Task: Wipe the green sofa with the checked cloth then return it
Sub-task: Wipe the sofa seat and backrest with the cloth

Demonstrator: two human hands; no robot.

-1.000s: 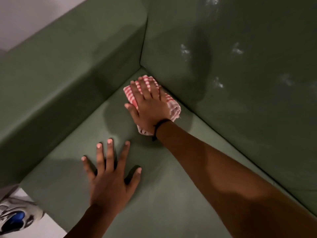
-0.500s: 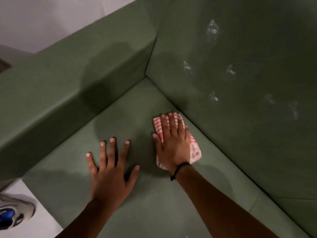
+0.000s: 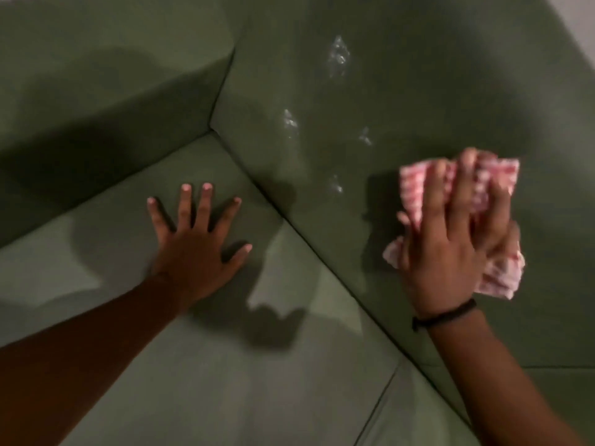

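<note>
Green upholstery fills the whole view, the green sofa [image 3: 135, 91] showing its armrest at upper left, seat cushion below and backrest to the right. White smudges [image 3: 338, 56] dot the backrest near the corner. Right hand [image 3: 450, 243] is up on that backrest, fingers [image 3: 463, 188] spread over the bunched checked cloth [image 3: 502, 275] and pressing it against the fabric, red and white folds poking out above the fingertips and beside the palm. A black band [image 3: 450, 312] circles that wrist. Left hand [image 3: 196, 249] lies flat on the seat cushion, fingers splayed wide, holding nothing, well apart from the cloth.
</note>
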